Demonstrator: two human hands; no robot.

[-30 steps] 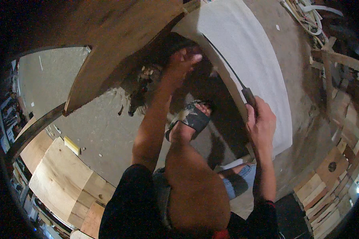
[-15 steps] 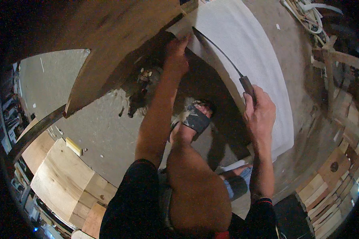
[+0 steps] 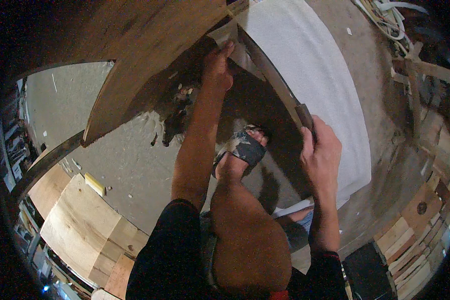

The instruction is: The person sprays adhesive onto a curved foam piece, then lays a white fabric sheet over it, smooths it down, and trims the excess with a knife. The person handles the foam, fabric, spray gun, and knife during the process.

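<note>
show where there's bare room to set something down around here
Mostly bare: the grey concrete floor between the pale yellow rectangular block and the left forearm; the wide white soft-looking sheet, right of the long brown-handled blade in the right hand. It is crowded by the brown wooden panel, around the left hand and dark clumped debris.

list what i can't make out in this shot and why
All in the head view:
Long-bladed tool: the handle's lower end, covered by the right hand.
Left hand: whether it touches anything, lost in shadow and blur.
Wooden panel: its full extent, cut off by the top edge.
Dark clutter: what it is, too dim and blurred.
</note>
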